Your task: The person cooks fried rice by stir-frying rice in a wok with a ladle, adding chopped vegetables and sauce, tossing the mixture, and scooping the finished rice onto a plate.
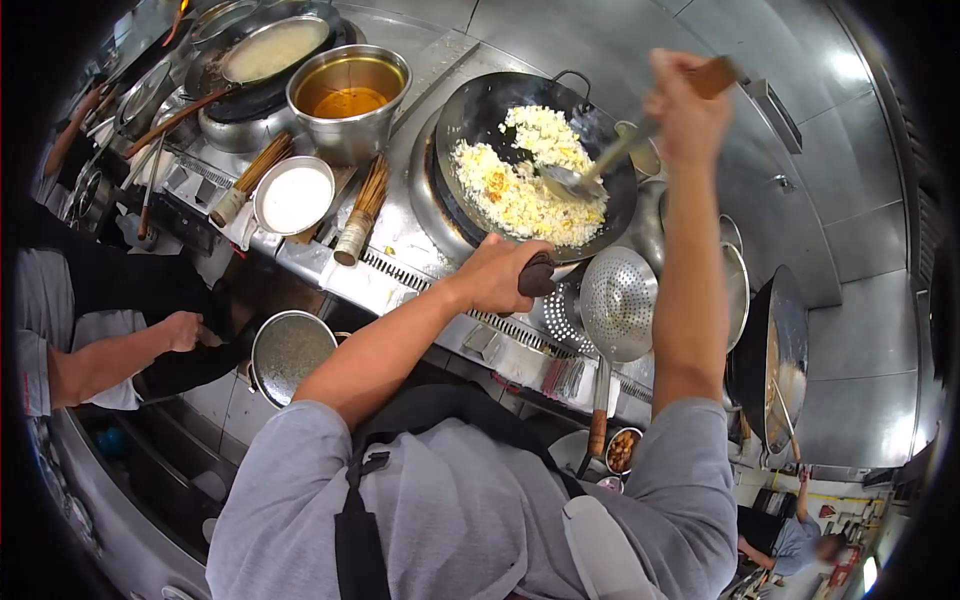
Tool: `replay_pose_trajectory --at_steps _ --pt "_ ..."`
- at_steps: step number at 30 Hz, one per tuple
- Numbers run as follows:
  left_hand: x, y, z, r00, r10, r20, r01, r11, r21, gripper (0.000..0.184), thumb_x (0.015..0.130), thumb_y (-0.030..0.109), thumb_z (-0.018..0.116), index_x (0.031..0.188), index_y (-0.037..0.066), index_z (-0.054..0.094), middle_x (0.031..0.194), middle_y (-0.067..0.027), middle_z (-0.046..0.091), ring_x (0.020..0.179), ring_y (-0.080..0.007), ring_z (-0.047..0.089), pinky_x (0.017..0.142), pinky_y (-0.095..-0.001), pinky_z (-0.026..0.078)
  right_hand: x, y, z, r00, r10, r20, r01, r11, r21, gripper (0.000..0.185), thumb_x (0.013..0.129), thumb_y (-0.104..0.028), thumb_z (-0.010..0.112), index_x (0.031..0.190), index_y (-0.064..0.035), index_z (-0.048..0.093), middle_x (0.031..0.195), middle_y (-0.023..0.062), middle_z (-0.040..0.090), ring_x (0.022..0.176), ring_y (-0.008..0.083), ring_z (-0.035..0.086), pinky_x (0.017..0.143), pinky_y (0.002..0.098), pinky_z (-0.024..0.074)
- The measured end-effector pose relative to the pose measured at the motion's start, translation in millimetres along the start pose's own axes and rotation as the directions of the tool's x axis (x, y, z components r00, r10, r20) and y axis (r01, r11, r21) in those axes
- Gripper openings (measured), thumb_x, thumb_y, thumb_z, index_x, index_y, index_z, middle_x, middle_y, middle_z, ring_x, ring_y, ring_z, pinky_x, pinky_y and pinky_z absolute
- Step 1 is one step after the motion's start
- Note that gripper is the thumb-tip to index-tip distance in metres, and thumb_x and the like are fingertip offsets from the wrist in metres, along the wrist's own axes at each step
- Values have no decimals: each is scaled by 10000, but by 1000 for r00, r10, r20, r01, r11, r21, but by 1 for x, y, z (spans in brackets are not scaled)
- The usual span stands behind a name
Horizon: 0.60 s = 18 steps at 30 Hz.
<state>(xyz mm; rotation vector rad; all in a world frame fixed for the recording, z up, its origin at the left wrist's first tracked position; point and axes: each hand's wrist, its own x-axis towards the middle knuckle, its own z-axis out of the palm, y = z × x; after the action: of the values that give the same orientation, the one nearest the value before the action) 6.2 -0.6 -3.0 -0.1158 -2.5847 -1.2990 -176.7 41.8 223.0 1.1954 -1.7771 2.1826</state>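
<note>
Though beside the wok point(478, 112), strainer point(618, 305) between forearms point(690, 280).

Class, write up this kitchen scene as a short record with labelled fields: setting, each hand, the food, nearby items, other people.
Setting: metal cooking range
Left hand: closed on a dark grip at the near edge of the wok
Right hand: raised, holding the ladle by its wooden-ended handle, its bowl in the food
Food: looks like rice with yellow bits, inside the wok
Left of wok: metal pot of amber liquid; two bamboo brushes
Near side: perforated skimmer
Other people: co-worker's hand at far left
</note>
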Motion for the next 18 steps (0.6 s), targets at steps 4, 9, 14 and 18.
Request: replay_pose_trajectory --at_steps 4,9,14,18 --pt "1 -5 1 999 -34 -3 34 999 -7 746 627 193 755 1316 153 471 1092 -74 673 1059 -267 616 968 -397 320 -14 -54 -17 1000 12 10 -14 992 125 179 806 -75 779 894 -32 630 710 6 595 488 56 458 428 213 357" --pt "1 -5 2 1000 5 -5 -5 1000 5 761 630 202 758 1331 151 465 1112 -80 672 1065 -272 612 966 -399 322 17 25 -15 996 8 -93 13 975 222 190 842 -34 730 952 -8 577 602 -9 463 475 86 406 468 284 368" --pt "5 -6 5 1000 -13 17 13 1000 18 777 627 213 758 1341 156 457 1118 -74 677 1041 -284 620 968 -399 327 -25 -4 44 994 -105 -40 111 975 195 197 848 -46 728 955 11 573 593 23 502 480 104 457 470 287 406" --pt "-1 -2 0 999 -22 26 21 1000 19 785 616 219 761 1337 150 460 1105 -84 676 1033 -283 622 962 -391 333 -14 26 11 998 -54 -9 54 999 1 180 832 -88 757 896 -1 612 652 26 578 491 90 521 457 247 425"
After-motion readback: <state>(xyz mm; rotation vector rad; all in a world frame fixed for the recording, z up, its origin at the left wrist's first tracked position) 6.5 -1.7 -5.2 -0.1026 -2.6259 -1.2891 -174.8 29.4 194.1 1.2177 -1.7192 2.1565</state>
